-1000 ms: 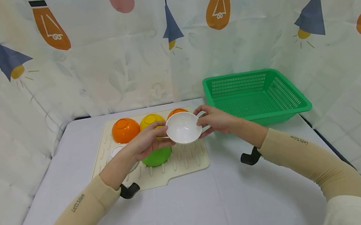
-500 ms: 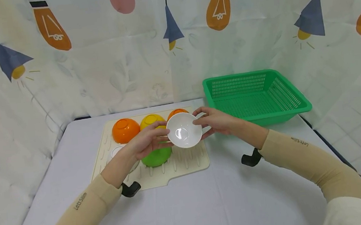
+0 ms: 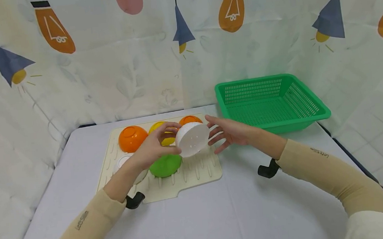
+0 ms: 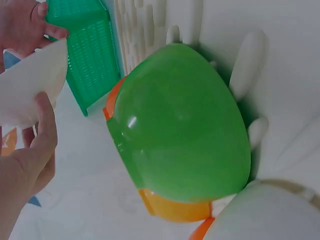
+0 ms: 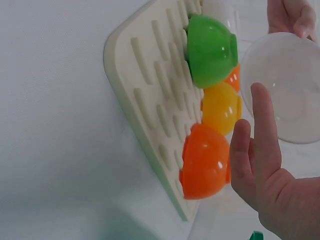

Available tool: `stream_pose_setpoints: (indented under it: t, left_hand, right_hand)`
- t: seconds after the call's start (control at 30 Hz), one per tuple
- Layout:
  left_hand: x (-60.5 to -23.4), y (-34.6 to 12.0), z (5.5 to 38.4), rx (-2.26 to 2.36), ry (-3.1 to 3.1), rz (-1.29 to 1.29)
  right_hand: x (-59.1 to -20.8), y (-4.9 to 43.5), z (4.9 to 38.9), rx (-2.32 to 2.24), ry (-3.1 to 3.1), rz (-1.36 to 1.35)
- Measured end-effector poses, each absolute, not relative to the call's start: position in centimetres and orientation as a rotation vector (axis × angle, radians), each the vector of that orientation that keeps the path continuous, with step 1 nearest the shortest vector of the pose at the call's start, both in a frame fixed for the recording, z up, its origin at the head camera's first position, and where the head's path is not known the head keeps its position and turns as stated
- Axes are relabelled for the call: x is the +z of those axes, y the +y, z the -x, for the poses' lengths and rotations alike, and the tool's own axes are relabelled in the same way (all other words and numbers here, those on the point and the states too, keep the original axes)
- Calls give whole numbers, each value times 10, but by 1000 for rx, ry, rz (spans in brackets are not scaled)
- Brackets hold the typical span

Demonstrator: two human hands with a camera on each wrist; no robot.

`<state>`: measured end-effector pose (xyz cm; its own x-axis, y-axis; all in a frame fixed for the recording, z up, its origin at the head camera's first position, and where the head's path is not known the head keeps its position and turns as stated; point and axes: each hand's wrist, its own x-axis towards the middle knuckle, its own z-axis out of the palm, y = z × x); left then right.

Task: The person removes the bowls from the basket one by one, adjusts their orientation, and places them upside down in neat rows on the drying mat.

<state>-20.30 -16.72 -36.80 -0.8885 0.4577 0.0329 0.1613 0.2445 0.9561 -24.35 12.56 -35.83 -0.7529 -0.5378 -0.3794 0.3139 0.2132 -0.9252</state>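
My left hand (image 3: 155,144) grips a white bowl (image 3: 191,141) by its left side, thumb at the lower rim and fingers over the back. The bowl is held up above the drying mat (image 3: 200,169), tilted with its inside facing down and to the right. Beside the bowl's right edge, my right hand (image 3: 229,131) has its fingers spread; whether a fingertip touches the rim I cannot tell. Upside down on the mat sit a green bowl (image 4: 180,130), a yellow bowl (image 5: 220,107), two orange bowls, one at the left (image 3: 132,138), and a white bowl (image 3: 124,160) partly behind my left forearm.
A green plastic basket (image 3: 276,122) with slotted walls stands at the back right of the table (image 3: 202,223). A printed curtain (image 3: 119,64) hangs behind the table and along its sides. The second orange bowl (image 5: 205,162) sits at the mat's far right.
The white bowl has turned from facing me to tipping downward and right. My right hand has let go of its rim and spread its fingers; my left hand keeps hold.
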Motion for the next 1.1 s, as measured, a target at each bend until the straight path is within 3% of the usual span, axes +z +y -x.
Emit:
stream_pose_setpoints:
  t: [0.23,0.63,0.87,1.1]
  left_hand:
    - [-368,-161,193,1523,2541,-1017]
    - [-376,-148,185,753,2930,-1921]
    - [-379,-143,181,331,2984,-2124]
    - [-382,-143,179,213,2991,-2175]
  right_hand:
    - [-361,124,243,-1594,1794,199]
    - [-363,122,243,-1561,1767,291]
    - [-366,120,243,-1527,1765,304]
    - [-368,120,242,-1512,1782,335]
